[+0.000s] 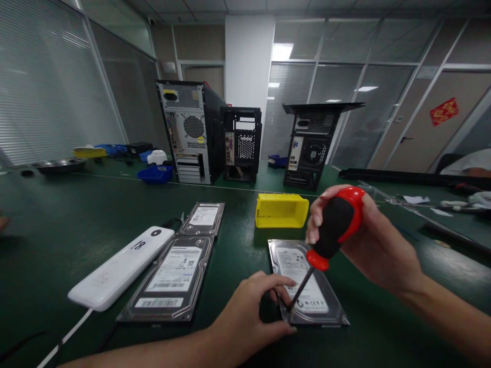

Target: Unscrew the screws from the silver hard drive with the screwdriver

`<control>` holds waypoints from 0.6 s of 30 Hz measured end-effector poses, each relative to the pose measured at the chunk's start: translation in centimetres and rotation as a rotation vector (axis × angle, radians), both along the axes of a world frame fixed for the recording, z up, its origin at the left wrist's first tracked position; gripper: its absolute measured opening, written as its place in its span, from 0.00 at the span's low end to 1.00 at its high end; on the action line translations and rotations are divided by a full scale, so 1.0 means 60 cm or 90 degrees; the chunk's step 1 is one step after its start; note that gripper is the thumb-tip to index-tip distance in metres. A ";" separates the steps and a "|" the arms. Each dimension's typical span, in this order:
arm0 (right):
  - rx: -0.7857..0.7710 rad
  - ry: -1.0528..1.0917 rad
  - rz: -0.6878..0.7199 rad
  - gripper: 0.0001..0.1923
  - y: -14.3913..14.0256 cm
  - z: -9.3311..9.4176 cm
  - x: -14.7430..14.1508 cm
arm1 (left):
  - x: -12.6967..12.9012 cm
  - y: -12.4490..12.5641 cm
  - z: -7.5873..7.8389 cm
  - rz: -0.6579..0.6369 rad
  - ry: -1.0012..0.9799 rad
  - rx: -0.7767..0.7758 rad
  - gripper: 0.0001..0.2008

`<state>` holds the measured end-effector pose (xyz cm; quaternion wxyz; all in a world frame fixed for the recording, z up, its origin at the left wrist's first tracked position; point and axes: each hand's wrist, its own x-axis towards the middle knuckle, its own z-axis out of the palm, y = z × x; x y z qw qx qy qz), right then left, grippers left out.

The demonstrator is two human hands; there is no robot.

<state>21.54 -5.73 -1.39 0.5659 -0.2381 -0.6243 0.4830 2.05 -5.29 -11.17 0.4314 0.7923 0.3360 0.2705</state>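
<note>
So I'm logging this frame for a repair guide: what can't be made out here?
- Head view: the screwdriver tip and the screw under it are hidden by the left hand.
- Label text on the hard drive is too small to read.
- The person at the right edge is cut off; only a sleeve shows.

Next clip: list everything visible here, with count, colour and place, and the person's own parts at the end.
hard drives: 3, silver-black, on the mat; one under the hands, two to the left
screwdriver: 1, black-red handle, tip at the near drive's left edge
yellow bin: 1, behind the near drive
white power bank: 1, left of the drives
computer cases: 3, black, back of the table
blue trays: several, far left
green table mat: 1
left hand: steadies the near drive
right hand: grips the screwdriver
</note>
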 end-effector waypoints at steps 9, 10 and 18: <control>0.022 0.046 -0.005 0.07 0.004 -0.004 -0.011 | 0.001 -0.001 0.003 -0.005 0.004 -0.012 0.26; 0.028 0.047 -0.002 0.09 0.003 -0.005 -0.012 | 0.001 -0.001 0.003 -0.003 0.004 -0.011 0.26; 0.018 0.057 -0.062 0.07 0.003 -0.003 -0.011 | 0.002 -0.001 0.000 -0.001 0.002 -0.010 0.27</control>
